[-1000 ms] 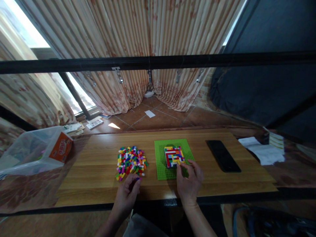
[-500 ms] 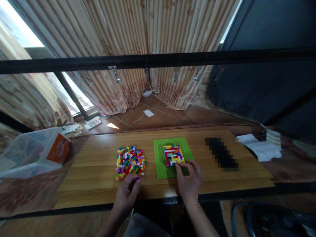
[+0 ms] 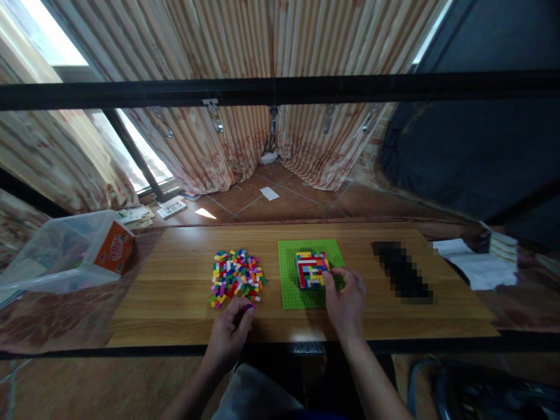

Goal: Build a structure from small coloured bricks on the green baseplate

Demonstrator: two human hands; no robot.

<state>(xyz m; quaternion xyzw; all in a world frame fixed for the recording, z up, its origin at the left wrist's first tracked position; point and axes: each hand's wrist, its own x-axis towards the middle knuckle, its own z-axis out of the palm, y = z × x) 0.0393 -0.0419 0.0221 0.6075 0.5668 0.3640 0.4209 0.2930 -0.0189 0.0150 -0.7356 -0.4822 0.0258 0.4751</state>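
My left hand (image 3: pixel 230 328) is closed just in front of a loose pile of small colourful toy bricks (image 3: pixel 236 274). Its thumb and forefinger pinch a small purple brick (image 3: pixel 249 306). My right hand (image 3: pixel 347 297) reaches over the right part of a green studded baseplate (image 3: pixel 291 297). Its thumb and forefinger are bent close together at the right side of a block of stacked bricks (image 3: pixel 311 271), which stands on the baseplate. Whether a brick sits between those fingertips is hidden. Red, white, yellow and blue bricks show on the block's top.
All of this rests on a wooden tabletop (image 3: pixel 175 315). A pixelated black object (image 3: pixel 402 271) lies to the right, with white papers (image 3: pixel 476 262) beyond. A clear plastic bin (image 3: pixel 65 251) with an orange label stands at the left. A black bar (image 3: pixel 245 91) crosses behind the table.
My right hand has moved from the front edge of the brick block to its right side. The left hand keeps its pinch on the purple brick. The whole view has shifted slightly.
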